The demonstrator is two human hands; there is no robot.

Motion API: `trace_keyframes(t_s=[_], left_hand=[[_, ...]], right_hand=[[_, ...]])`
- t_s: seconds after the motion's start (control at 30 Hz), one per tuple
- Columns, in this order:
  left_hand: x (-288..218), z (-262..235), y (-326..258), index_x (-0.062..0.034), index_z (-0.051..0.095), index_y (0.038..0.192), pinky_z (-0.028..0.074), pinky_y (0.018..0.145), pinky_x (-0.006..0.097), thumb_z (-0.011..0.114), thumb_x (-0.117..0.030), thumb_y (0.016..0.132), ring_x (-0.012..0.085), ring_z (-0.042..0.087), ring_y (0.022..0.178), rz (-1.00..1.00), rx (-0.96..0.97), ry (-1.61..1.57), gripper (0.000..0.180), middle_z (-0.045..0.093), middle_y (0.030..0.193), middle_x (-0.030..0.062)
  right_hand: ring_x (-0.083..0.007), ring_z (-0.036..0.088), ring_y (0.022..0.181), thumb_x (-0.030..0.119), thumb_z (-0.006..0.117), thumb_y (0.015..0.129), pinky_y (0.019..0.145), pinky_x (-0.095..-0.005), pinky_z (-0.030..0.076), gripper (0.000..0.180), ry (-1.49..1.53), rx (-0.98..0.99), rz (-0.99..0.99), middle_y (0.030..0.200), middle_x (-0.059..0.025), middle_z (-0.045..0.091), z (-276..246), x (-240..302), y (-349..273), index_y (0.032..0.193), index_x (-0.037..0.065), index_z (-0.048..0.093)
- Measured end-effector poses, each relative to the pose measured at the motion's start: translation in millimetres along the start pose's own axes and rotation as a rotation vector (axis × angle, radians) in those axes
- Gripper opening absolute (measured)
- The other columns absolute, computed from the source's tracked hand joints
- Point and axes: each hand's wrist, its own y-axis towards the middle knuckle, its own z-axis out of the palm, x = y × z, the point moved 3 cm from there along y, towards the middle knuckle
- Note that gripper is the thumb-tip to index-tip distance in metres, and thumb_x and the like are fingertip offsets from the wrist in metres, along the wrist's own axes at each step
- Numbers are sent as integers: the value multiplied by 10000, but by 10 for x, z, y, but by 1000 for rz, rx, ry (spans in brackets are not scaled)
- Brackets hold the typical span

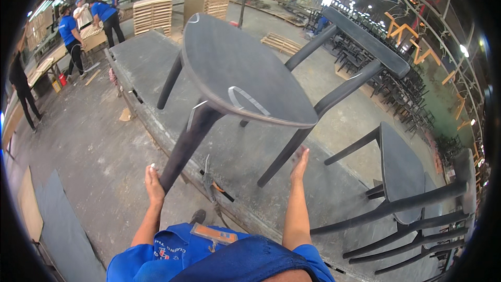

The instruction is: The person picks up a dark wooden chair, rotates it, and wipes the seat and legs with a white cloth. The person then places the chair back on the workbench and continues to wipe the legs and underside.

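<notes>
A dark grey wooden chair with a curved seat and backrest fills the middle, tilted in view. Pale tape-like curved marks show on its seat, with lighter streaks on a leg and a back post. Beside the lower end of its nearest leg is my left hand, fingers stretched up and palm side against or very near the wood. A small white patch shows at one fingertip. My right hand is held upright with fingers extended, next to another leg; no grip around it is visible.
The chair is over a long dark platform. An air-gun-like tool with a hose hangs at its near edge. More dark chairs crowd the right. Wood stacks stand behind; co-workers in blue shirts are at far left.
</notes>
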Motion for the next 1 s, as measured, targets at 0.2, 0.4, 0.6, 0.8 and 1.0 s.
trace_keyframes(t_s=[0.2,0.4,0.6,0.8,1.0], left_hand=[[214,-271,432,-64,533,892,344,564,237,376,-349,996,71,398,616,46,-130,-4,342,446,711,-30],[-263,-98,886,-78,529,896,314,499,218,371,-349,997,74,370,531,-25,-181,-158,329,404,614,-27],[-564,770,1273,-41,513,965,422,582,295,371,-344,996,126,516,628,-51,33,-25,337,489,672,19],[-984,1740,1637,-50,499,1099,461,712,407,342,-369,998,292,623,805,399,79,291,370,617,845,130],[-1203,2014,1845,-104,498,1133,462,706,460,346,-352,991,387,632,823,402,28,384,323,659,873,175]], right_hand=[[-281,595,790,774,293,821,739,-387,479,827,268,382,294,859,-141,586,389,-54,92,1017,8,536],[-231,590,678,768,244,837,653,-360,481,817,94,309,128,763,-101,579,307,576,-494,906,18,561],[-172,553,485,624,370,914,462,-284,427,654,-283,-17,-41,590,-76,554,-176,1552,-809,864,1,563],[-139,535,452,564,441,919,421,-252,432,555,-373,-252,-45,570,-66,545,-55,1791,-478,858,19,530],[-135,542,461,403,612,889,427,-260,437,388,-446,-246,-51,582,-60,551,283,1813,-151,834,27,532]])
